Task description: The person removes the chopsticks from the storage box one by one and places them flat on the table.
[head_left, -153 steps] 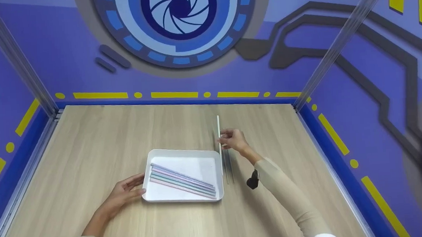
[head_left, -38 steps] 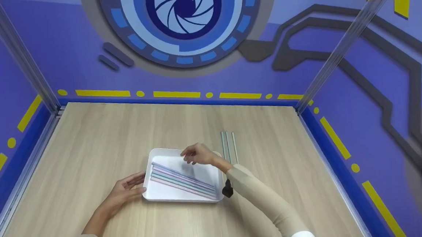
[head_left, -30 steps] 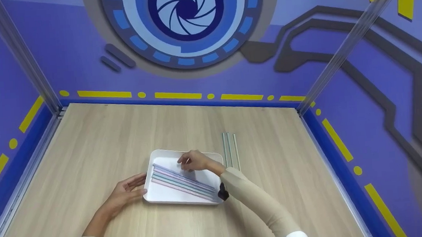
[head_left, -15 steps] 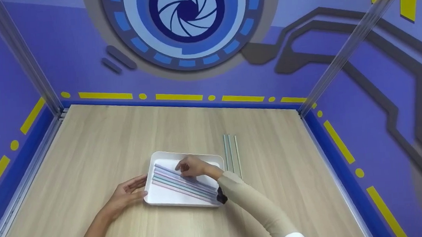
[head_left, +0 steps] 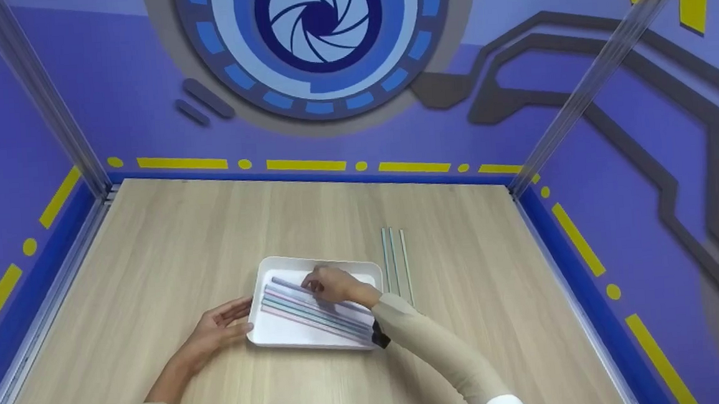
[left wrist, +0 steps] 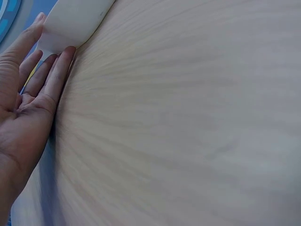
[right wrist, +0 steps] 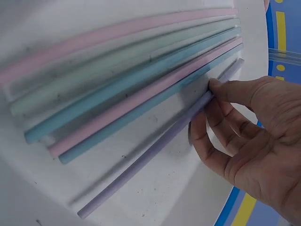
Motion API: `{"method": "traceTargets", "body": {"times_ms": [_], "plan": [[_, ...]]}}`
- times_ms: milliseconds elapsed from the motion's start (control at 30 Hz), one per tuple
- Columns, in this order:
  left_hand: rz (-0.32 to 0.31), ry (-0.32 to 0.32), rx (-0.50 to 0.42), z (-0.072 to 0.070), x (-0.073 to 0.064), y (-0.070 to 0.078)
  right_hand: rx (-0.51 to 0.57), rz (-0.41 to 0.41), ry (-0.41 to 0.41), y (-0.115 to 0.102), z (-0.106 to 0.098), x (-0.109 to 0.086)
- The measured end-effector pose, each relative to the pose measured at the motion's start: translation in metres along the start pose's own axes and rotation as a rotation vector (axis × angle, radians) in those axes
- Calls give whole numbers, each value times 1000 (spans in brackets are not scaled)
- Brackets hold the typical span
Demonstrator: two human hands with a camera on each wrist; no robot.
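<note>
At far left, the blue-purple side panel (head_left: 11, 123) carries printed yellow dashes and dots. The left hand (head_left: 213, 331) is positioned at the left end of the white tray (head_left: 278, 330); its fingers are extended, unclenched, and contact the tray edge without grasping it. The tray rests on the wood-grain table (head_left: 193, 237). Inside it, five rods (right wrist: 141, 96) lie side by side at a slant, colored pink, pale green, blue, pink and blue in the right wrist view. A purple rod (right wrist: 134, 168) is located within the tray outline, set apart from that row along most of its length. The right hand (head_left: 334, 285) grasps the purple rod in a pinch between thumb and fingers. Above, the back panel (head_left: 129, 103) bears a printed aperture-blade emblem (head_left: 319, 18). To the right of the tray, three loose rods (head_left: 393, 259) lie roughly parallel on the table, their near ends partly obscured by the sleeve (head_left: 437, 347). At far right, the side panel displays yellow dashes and gray angular line graphics (head_left: 668, 192).
</note>
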State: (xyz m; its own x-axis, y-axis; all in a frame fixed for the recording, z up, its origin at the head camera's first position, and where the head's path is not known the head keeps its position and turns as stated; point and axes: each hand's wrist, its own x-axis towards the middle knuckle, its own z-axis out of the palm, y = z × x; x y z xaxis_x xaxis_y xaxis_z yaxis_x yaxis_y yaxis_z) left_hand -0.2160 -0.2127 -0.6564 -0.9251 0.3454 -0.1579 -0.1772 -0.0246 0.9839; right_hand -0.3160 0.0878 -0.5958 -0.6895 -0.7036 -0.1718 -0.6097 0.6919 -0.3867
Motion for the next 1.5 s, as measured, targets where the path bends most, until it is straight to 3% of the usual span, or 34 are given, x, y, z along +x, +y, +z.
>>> {"method": "traceTargets", "body": {"times_ms": [300,667,1167,1333,1500], "plan": [[68,-22,1,0,2,-1,68,5,62,2,-9,-5],[15,10,16,-2,-3,1,197,-21,184,3,-18,-6],[-4,24,45,2,-1,1,623,137,404,15,-37,-24],[27,0,37,3,0,-1,729,186,504,21,-47,-37],[28,0,30,3,0,1,801,251,531,34,-55,-50]]}}
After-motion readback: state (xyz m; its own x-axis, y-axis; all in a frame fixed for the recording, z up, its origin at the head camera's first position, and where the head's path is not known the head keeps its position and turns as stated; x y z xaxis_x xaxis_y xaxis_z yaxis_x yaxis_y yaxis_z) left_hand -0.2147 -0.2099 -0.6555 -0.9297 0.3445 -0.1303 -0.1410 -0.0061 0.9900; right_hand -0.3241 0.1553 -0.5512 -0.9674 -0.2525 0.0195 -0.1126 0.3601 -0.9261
